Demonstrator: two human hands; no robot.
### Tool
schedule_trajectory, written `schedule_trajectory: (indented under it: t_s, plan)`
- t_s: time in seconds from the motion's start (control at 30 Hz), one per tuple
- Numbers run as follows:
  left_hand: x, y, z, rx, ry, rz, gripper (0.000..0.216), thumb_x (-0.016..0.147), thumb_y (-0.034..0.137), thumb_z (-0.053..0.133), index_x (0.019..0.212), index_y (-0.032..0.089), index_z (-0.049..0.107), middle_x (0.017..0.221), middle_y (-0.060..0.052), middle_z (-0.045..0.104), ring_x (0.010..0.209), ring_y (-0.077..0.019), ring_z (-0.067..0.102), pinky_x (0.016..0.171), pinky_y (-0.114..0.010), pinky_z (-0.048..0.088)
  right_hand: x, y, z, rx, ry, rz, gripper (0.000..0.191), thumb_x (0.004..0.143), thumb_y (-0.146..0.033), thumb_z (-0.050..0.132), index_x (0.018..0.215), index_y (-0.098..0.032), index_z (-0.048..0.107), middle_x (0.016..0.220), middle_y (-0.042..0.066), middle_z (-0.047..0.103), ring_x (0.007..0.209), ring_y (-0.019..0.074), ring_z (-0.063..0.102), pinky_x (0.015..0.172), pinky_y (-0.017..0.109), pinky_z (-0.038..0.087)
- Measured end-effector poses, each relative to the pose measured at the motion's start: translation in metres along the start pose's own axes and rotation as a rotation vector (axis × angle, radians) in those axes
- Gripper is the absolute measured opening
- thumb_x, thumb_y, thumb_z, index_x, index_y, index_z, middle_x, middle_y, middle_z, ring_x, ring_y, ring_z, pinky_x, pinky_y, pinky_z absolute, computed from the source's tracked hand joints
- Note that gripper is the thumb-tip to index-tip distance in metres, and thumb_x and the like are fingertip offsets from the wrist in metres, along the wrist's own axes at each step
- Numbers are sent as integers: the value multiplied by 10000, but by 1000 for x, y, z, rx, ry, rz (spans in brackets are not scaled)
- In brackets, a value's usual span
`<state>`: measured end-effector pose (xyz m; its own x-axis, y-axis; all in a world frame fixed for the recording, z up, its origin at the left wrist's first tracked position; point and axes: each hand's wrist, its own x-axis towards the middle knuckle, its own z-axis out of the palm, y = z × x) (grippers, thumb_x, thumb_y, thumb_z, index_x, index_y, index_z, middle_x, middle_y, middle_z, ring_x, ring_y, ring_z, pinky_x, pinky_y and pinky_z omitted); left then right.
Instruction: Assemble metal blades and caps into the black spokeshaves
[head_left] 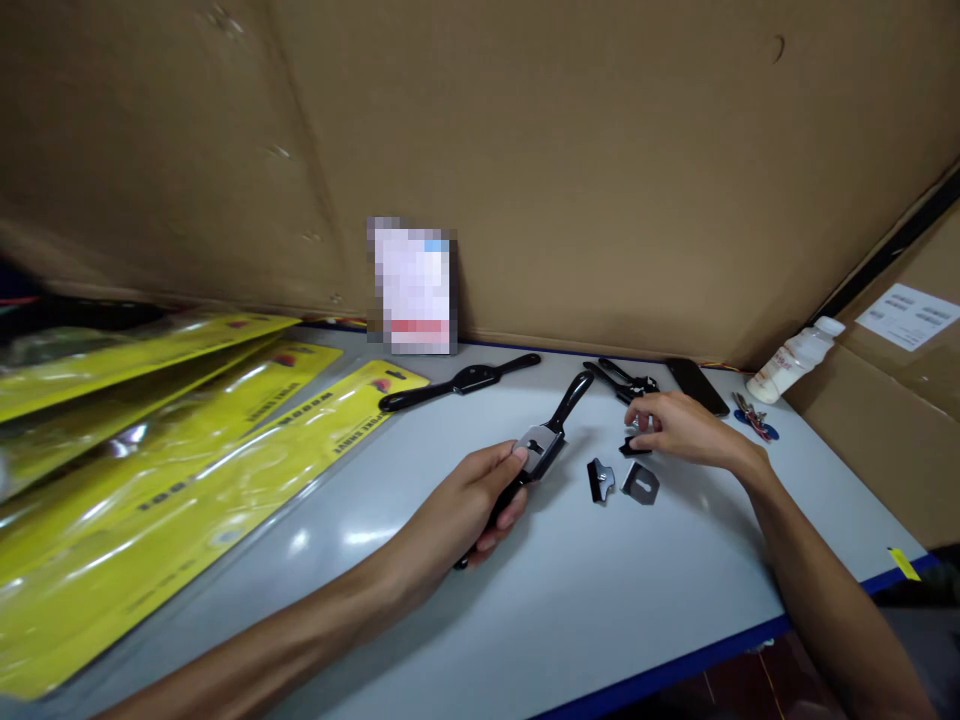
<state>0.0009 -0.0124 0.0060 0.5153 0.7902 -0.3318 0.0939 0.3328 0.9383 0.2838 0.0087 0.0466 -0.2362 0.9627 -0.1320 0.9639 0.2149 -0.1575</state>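
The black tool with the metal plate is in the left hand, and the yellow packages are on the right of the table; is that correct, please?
Not quite: the head view shows the yellow packages on the left of the table. The black tool with the metal plate is in the left hand.

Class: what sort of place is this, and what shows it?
Probably an assembly or packing bench: yellow tool packages, loose metal parts, and a black-handled tool in the left hand.
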Motion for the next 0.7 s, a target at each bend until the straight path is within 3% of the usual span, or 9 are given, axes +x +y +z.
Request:
schedule_trajectory:
  t_s: [0.1, 0.2, 0.33, 0.43, 0.5, 0.57, 0.7]
  plan:
    - [0, 0, 0, 9, -9, -5, 350, 943, 525, 481, 745, 248, 399, 525, 97, 422, 383, -63, 271, 320, -162, 221, -1, 2, 4, 36, -39, -15, 171, 748, -223, 786, 906, -206, 724, 896, 41, 692, 868, 199, 596, 683, 274, 381]
    - [1, 0, -1, 18, -18, -4, 359, 933, 535, 496, 738, 249, 399, 522, 100, 414, 376, -60, 259, 320, -165, 211, 0, 1, 1, 80, -58, -19, 32, 787, -170, 734, 810, -181, 715, 772, 26, 667, 779, 172, 590, 663, 270, 392]
    - [4, 0, -1, 82, -57, -21, 393, 934, 565, 470, 711, 251, 393, 501, 100, 408, 362, -64, 265, 314, -165, 218, -9, -11, -20, 347, -57, -52, 198, 940, -254, 568, 999, -162, 733, 770, 13, 673, 625, 120, 558, 567, 245, 420]
    - [5, 0, 0, 173, -119, -41, 395, 933, 584, 452, 716, 257, 403, 473, 98, 420, 337, -75, 275, 294, -170, 211, -21, -31, -30, 610, -38, -203, 242, 926, -307, 601, 1077, -192, 751, 956, 40, 719, 716, 126, 599, 621, 253, 462]
    - [4, -1, 1, 229, -156, -38, 393, 925, 598, 455, 728, 261, 415, 465, 97, 435, 324, -82, 283, 283, -176, 214, -27, -48, -27, 687, 7, -270, 209, 905, -278, 641, 1058, -194, 757, 950, 39, 731, 813, 146, 637, 723, 273, 489]
    - [4, -1, 3, 271, -175, -28, 392, 916, 606, 457, 734, 260, 425, 461, 96, 444, 318, -85, 296, 279, -181, 224, -28, -63, -17, 731, 67, -271, 140, 885, -240, 673, 991, -193, 753, 853, 20, 723, 768, 145, 635, 721, 280, 491]
    - [3, -1, 6, 303, -170, -37, 374, 900, 598, 430, 768, 249, 459, 459, 83, 487, 319, -90, 334, 283, -178, 250, -23, -82, 5, 643, 200, -355, 132, 875, -104, 670, 876, -206, 753, 829, 2, 712, 801, 144, 619, 757, 284, 475]
